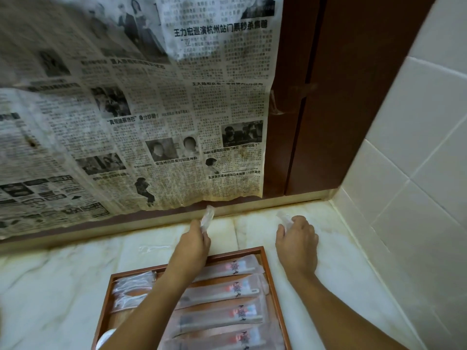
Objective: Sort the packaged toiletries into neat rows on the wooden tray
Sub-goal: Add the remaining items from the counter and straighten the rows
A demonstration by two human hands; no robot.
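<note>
Our left hand point(195, 245) pinches a small clear packet point(207, 216) between curled fingertips, the packet sticking up toward twelve o'clock against the wall's lower ledge; its contents are too blurred to name. Our right hand point(297, 242) curls its fingers around another clear packet point(284, 218), most of it hidden under the knuckles, only a filmy corner showing at eleven o'clock of the hand. Both hands hover over the pale marble counter point(50, 286), just beyond the far edge of the wooden tray point(265, 258). The tray sits at six o'clock, cut off by the bottom of the view, so we cannot see its near rim. Inside, long wrapped toiletries point(227, 290) lie in a stacked row on the right side, partly crossed by our left forearm; a smaller heap of clear packets point(132, 289) lies at the tray's left, their shapes hard to make out. A loose transparent wrapper point(154, 248) lies on the counter at ten o'clock of the tray. Newspaper point(151, 109) hangs over the brown panel behind, and white tiles point(417, 147) close the right side at three o'clock, leaving open marble between tray and tiles.
</note>
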